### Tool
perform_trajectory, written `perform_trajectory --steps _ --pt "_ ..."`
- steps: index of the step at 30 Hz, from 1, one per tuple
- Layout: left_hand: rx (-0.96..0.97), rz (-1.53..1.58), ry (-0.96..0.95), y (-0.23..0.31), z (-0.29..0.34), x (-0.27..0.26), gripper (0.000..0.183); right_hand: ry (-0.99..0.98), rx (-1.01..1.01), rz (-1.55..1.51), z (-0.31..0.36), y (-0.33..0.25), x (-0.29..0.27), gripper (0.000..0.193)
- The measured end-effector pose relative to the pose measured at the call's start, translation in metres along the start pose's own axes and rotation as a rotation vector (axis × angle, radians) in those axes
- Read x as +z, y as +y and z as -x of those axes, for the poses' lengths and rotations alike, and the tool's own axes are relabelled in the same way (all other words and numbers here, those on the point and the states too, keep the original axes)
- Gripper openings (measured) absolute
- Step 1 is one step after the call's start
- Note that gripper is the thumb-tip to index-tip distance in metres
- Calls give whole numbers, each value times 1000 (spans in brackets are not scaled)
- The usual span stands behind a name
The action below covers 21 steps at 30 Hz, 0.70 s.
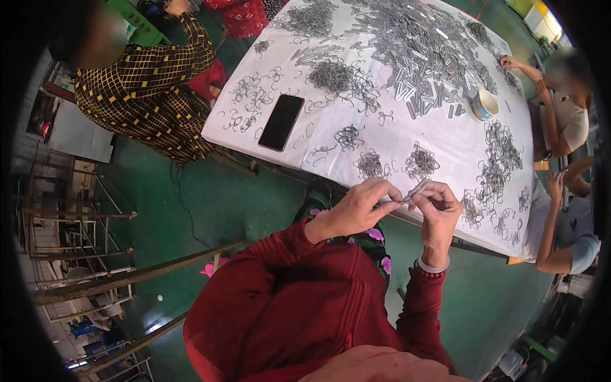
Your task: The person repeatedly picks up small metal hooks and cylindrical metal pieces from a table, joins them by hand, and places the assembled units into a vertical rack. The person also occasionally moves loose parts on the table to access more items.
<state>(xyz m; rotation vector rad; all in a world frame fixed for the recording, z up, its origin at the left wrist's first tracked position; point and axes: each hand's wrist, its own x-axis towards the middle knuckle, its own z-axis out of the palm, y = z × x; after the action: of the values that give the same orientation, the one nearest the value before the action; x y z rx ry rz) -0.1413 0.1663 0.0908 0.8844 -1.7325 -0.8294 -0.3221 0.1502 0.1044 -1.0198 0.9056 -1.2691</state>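
Note:
Just over the near edge of the white-covered table (331, 162), my two hands meet. My right hand (440, 210) pinches a small, narrow silver metal strip (420, 186), which sticks up at a slant between thumb and fingers. Close against it, my left hand (364, 207) has its thumb and forefinger pressed together at the strip's lower end. Whatever sits in that pinch is too small to make out. Small heaps of thin curved wire hooks (420, 160) lie just beyond my fingers, with another heap (370, 164) beside them.
A big pile of silver metal strips (420, 60) covers the table's far middle, near a paper cup (484, 105). A black phone (282, 122) lies at the left edge. More hooks (499, 162) spread rightward. Co-workers sit at left (146, 89) and right (576, 121).

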Motion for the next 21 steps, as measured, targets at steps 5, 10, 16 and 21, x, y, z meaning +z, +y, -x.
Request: perform_trajectory --steps 5,10,16,21 --pt "133 -146 -8 -13 0 -2 17 8 38 -133 -3 9 -1 19" --pt "152 -182 -48 -26 4 4 21 91 -23 46 2 13 7 22" --pt "13 -227 136 -51 -21 -21 25 -36 -204 78 6 17 -1 24" --pt "-306 -585 61 -155 -80 -70 18 -88 -181 97 8 19 -1 22"
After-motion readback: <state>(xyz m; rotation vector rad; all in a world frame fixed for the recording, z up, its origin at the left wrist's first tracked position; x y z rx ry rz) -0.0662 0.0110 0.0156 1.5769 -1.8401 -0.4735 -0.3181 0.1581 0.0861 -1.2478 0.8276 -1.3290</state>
